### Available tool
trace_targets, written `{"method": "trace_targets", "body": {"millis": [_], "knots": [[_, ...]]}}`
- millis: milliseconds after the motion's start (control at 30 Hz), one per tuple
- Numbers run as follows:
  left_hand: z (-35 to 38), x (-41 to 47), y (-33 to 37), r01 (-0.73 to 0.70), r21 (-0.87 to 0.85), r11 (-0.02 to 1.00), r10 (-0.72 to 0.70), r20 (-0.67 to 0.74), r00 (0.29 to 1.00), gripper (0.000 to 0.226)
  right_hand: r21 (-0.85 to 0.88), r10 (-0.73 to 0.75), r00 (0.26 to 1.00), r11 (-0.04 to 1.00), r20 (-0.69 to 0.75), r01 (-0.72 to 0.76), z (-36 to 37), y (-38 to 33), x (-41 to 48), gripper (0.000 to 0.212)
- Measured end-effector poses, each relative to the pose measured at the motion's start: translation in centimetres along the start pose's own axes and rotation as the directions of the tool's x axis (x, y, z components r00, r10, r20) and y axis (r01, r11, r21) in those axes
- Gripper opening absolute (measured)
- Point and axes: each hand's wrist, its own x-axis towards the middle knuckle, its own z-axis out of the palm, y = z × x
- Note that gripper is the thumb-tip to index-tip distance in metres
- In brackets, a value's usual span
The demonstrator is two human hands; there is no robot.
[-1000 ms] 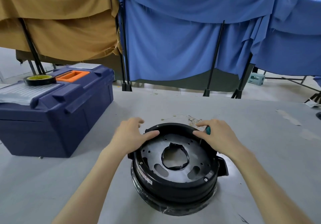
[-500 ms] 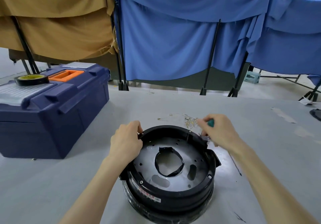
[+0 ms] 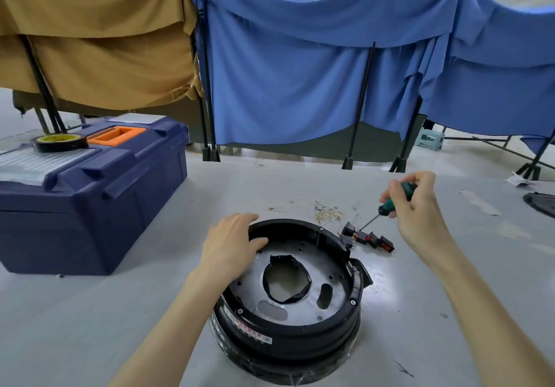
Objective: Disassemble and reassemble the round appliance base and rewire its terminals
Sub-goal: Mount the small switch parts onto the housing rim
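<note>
You're holding the round appliance base (image 3: 285,331) steady with your left hand (image 3: 232,242). It's gripping the rim at about 10 o'clock, thumb inside on the metal plate (image 3: 333,266), fingers over the outside. The base is sitting open side up on the table (image 3: 90,311), right in front of you.

Your right hand (image 3: 417,209) is pinching a green-handled screwdriver (image 3: 386,209) up off the table at roughly 2 o'clock from the base. Its shaft is slanting down toward 7 o'clock. The tip is hanging just over the rocker switches (image 3: 372,239); can't tell if it's touching them. The switches are lying on the table just beside the rim at 1 o'clock. The loose wire terminals (image 3: 324,211) are scattered at 12 o'clock, near but apart from the base.

Step, as I'm reading it: the switches and wiring are already out, so you're mid-disassembly or turning toward rewiring. The screwdriver is being readied, not yet driving anything.

The next move is probably calling for settling the grip on the handle. Then it's lowering the tip square onto a rim screw (image 3: 353,302) or a switch terminal, while the left hand is stopping the base from spinning.

A blue toolbox (image 3: 90,200) is sitting at 10 o'clock with a tape roll (image 3: 60,142) on its lid.
</note>
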Motion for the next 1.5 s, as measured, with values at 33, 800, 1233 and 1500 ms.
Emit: {"method": "trace_targets", "body": {"millis": [33, 800, 1233, 1500], "knots": [[0.2, -0.2, -0.3, 0.024, -0.015, 1.0, -0.023, 0.004, 1.0, 0.043, -0.01, 0.024, 1.0, 1.0, 0.008, -0.024, 0.0, 0.6, -0.7, 0.018], [0.9, -0.6, -1.0, 0.079, -0.012, 0.997, -0.079, 0.005, 0.997, 0.043, -0.82, 0.465, 0.803, 0.57, 0.373, 0.051, 0.1, 3.7, -5.5, 0.039], [1.1, 0.3, -0.6, 0.12, 0.013, 0.993, -0.12, -0.029, 0.992, 0.032, -0.578, 0.147, 0.95, 0.815, 0.274, 0.041, 3.7, 7.0, -0.8, 0.023], [1.3, 0.2, -1.0, 0.091, 0.006, 0.996, -0.091, -0.058, 0.994, 0.032, -0.697, 0.143, 0.944, 0.708, 0.298, 0.112, 6.7, 9.2, 0.6, 0.024]]}}
